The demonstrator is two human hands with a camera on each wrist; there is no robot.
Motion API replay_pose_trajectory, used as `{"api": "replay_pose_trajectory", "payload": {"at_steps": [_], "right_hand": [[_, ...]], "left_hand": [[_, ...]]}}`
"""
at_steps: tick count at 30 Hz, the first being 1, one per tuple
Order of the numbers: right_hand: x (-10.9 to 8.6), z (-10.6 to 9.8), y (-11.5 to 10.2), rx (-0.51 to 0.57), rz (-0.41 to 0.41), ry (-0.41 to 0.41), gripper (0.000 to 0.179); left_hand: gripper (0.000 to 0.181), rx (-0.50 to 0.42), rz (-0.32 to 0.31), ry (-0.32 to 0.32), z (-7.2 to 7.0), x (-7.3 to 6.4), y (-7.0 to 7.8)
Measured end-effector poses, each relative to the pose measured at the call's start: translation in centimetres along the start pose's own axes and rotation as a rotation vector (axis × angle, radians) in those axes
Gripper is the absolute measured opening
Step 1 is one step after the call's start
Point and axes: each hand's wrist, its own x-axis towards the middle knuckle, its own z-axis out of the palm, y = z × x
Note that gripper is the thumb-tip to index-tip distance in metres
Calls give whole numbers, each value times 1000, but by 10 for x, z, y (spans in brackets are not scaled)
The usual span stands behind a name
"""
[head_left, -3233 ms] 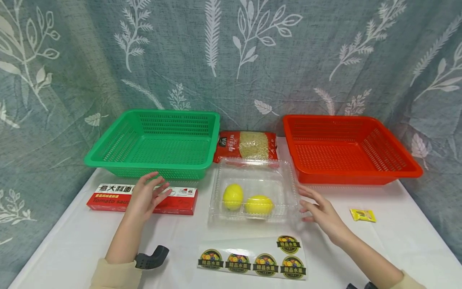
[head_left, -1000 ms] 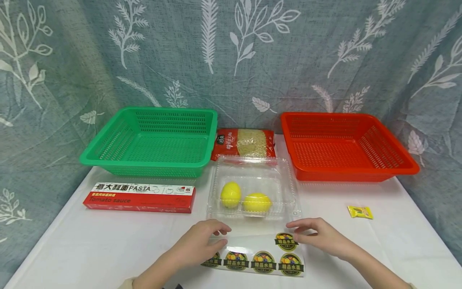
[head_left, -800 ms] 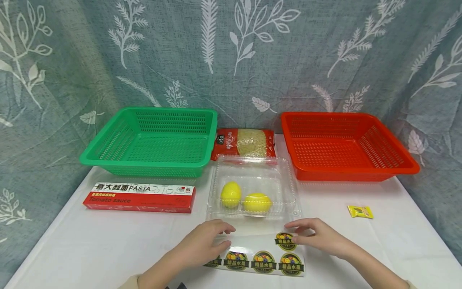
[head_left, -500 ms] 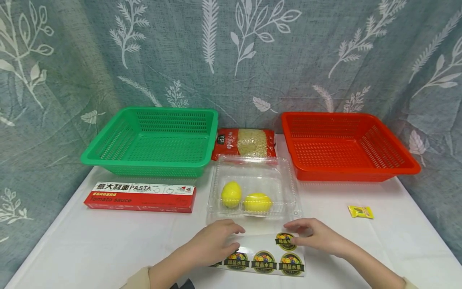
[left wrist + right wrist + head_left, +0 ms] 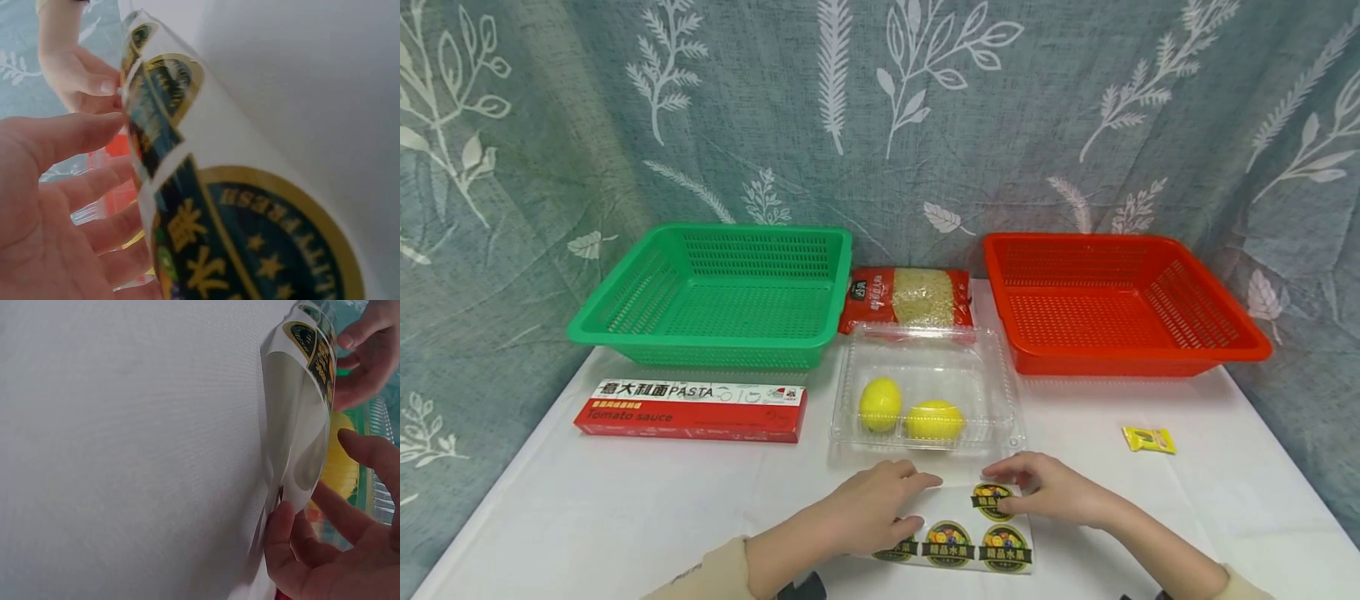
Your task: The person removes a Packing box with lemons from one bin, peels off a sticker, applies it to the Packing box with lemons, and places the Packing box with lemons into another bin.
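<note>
A white sticker sheet (image 5: 951, 508) with several round black-and-gold fruit labels lies on the table, one edge curling up in the wrist views. My right hand (image 5: 1056, 493) pinches its right end, the thumb over the upper right label. My left hand (image 5: 880, 504) covers the left part of the sheet, fingers loosely extended to the right; they reach the curled edge in the left wrist view (image 5: 75, 206). Just behind both hands stands a clear plastic clamshell box (image 5: 992, 417), its lid raised, with two lemons (image 5: 880, 405) inside.
A green basket (image 5: 700, 342) stands back left and a red basket (image 5: 1142, 367) back right. Between them lies a red bag of pasta (image 5: 874, 304). A red-and-white pasta box (image 5: 692, 421) is at left, a small yellow packet (image 5: 1148, 440) at right.
My left hand has come from above the pasta box down to the sticker sheet, then slid right along it. My right hand has moved from beside the clamshell box to the sheet's right end.
</note>
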Motion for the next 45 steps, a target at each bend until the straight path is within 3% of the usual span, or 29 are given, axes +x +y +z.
{"api": "replay_pose_trajectory", "payload": {"at_steps": [17, 26, 35, 45], "right_hand": [[5, 1, 2, 39, 19, -42, 26], [6, 1, 2, 35, 24, 7, 19], [5, 0, 3, 42, 81, 71, 14], [3, -3, 3, 109, 108, 67, 11]], "left_hand": [[40, 68, 25, 38, 6, 1, -1], [40, 63, 25, 47, 8, 1, -1], [41, 55, -1, 25, 8, 1, 0], [40, 52, 2, 22, 6, 3, 1]]}}
